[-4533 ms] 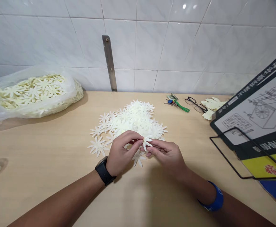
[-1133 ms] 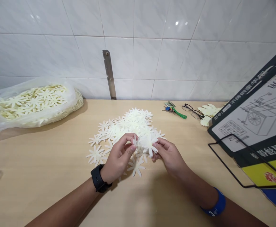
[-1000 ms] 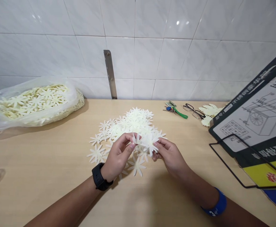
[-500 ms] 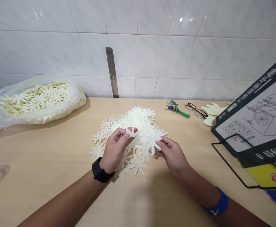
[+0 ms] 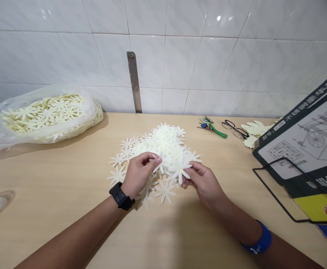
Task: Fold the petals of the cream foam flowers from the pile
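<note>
A loose pile of pale cream flower-shaped cutouts (image 5: 165, 140) lies on the wooden table (image 5: 68, 179) in front of me. My left hand (image 5: 141, 172), with a black watch on its wrist, pinches one flower cutout (image 5: 161, 167) between thumb and index finger at the pile's near side. Close beside it, my right hand (image 5: 204, 183) grips another flower cutout (image 5: 180, 169) by its right edge; whether several are stacked there I cannot tell. The right fingertips are partly hidden. A single cutout (image 5: 165, 192) lies flat below the two hands.
An open plastic bag (image 5: 92, 112) full of similar cutouts rests at the back left. Keys with a green strap (image 5: 218, 131), eyeglasses (image 5: 235, 129) and more cutouts (image 5: 254, 129) lie at the back right. A printed box (image 5: 289, 183) with a black wire frame (image 5: 272, 198) stands on the right.
My left hand has turned its flower cutout downward, nearer to the one in my right hand. The right hand has hardly moved. The view has tilted slightly.
</note>
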